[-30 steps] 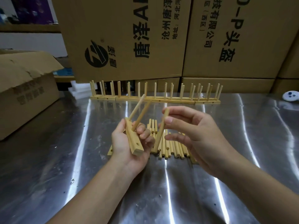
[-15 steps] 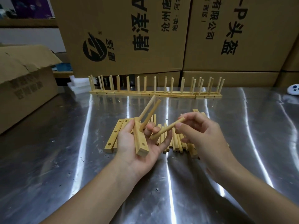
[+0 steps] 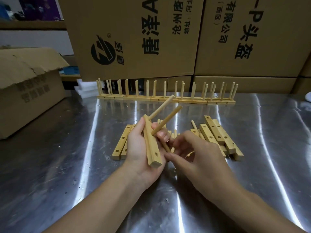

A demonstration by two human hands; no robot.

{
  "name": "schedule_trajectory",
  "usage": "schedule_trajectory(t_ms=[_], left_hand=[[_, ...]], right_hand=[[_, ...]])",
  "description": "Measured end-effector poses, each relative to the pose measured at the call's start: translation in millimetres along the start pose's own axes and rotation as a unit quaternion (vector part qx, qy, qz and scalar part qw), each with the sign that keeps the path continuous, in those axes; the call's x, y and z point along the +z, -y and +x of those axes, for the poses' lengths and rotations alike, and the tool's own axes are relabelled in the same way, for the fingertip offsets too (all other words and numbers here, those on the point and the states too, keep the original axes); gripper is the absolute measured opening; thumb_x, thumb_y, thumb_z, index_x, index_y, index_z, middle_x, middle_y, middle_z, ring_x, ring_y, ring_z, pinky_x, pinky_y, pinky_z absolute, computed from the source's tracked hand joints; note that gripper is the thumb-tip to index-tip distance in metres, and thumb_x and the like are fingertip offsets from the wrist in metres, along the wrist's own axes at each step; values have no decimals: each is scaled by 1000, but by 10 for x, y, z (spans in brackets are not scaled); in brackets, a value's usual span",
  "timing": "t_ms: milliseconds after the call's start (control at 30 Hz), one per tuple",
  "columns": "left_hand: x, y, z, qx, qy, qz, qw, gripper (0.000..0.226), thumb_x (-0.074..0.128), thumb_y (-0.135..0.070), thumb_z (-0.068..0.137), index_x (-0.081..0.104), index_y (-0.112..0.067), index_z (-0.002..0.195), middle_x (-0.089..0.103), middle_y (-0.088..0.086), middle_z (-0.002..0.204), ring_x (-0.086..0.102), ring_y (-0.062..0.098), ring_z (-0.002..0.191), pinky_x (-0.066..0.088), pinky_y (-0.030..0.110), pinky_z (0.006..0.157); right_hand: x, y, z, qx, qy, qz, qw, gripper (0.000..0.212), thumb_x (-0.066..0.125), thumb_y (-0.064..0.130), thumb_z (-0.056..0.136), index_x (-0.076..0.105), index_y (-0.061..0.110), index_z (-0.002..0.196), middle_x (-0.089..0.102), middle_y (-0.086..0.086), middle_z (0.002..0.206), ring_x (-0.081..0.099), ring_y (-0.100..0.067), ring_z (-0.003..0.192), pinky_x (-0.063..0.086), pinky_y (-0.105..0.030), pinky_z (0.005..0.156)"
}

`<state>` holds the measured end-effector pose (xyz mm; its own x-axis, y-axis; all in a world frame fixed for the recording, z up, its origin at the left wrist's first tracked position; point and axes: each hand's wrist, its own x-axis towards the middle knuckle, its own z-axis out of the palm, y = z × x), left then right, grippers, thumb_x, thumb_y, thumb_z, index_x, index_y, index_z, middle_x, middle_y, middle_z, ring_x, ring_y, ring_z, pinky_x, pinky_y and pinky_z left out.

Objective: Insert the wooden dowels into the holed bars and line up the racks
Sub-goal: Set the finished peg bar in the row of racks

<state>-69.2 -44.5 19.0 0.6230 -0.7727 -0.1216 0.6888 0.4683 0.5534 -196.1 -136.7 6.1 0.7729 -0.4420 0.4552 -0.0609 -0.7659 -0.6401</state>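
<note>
My left hand (image 3: 139, 148) grips a wooden holed bar (image 3: 152, 152) above the steel table. Two dowels (image 3: 165, 119) stand out of the bar, slanting up and to the right. One empty hole shows near the bar's near end. My right hand (image 3: 190, 153) pinches a third dowel (image 3: 165, 147) just right of the bar, its tip close to that empty hole. Loose holed bars (image 3: 217, 133) and loose dowels lie in a heap on the table behind my hands. Several finished racks (image 3: 165, 96) stand in a row at the table's far edge.
Large printed cardboard boxes (image 3: 134, 36) form a wall behind the racks. A torn open box (image 3: 28, 86) sits on the table at the left. Two more bars (image 3: 120, 143) lie left of my left hand. A white object (image 3: 308, 98) shows at the right edge.
My right hand has brought its dowel down from upright and in toward the bar's near hole. My left hand has kept its grip on the bar with two dowels.
</note>
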Motion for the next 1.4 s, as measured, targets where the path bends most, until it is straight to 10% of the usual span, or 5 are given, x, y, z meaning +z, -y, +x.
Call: schedule_trajectory(t_ms=[267,433,700,933,1400], left_hand=[[14,-36,-35,1,9,9,1000,37,42,-49,110,51,-17,127,77,16,104,77,27,92,52,42,105],[37,-39,-75,-10,-7,-1,1000,42,41,-48,110,58,-9,110,78,16,110,76,29,99,48,49,113],[57,-6,-122,-42,4,-20,999,49,41,-49,110,65,-7,109,79,15,108,77,29,96,60,31,58],[38,15,-103,-31,24,76,996,53,36,-58,109,50,-18,142,75,20,120,75,29,90,55,38,73],[-37,9,-39,7,6,38,999,51,47,-54,107,52,-18,72,77,20,100,79,29,92,60,48,95]], right_hand=[[-133,34,75,101,106,147,978,19,75,9,94,79,25,101,76,0,79,71,-12,69,63,-35,72],[-200,108,88,128,152,331,922,11,76,15,86,83,15,95,75,-19,94,74,-19,83,64,-35,76],[-228,151,84,64,115,393,910,15,71,12,89,80,19,98,78,-9,94,75,-18,87,59,-28,73],[-251,222,55,17,89,398,913,13,71,4,88,77,15,94,78,-15,103,76,-26,90,58,-27,71],[-408,224,80,44,127,280,950,11,83,5,85,75,13,84,77,-14,82,77,-23,77,58,-22,66]])
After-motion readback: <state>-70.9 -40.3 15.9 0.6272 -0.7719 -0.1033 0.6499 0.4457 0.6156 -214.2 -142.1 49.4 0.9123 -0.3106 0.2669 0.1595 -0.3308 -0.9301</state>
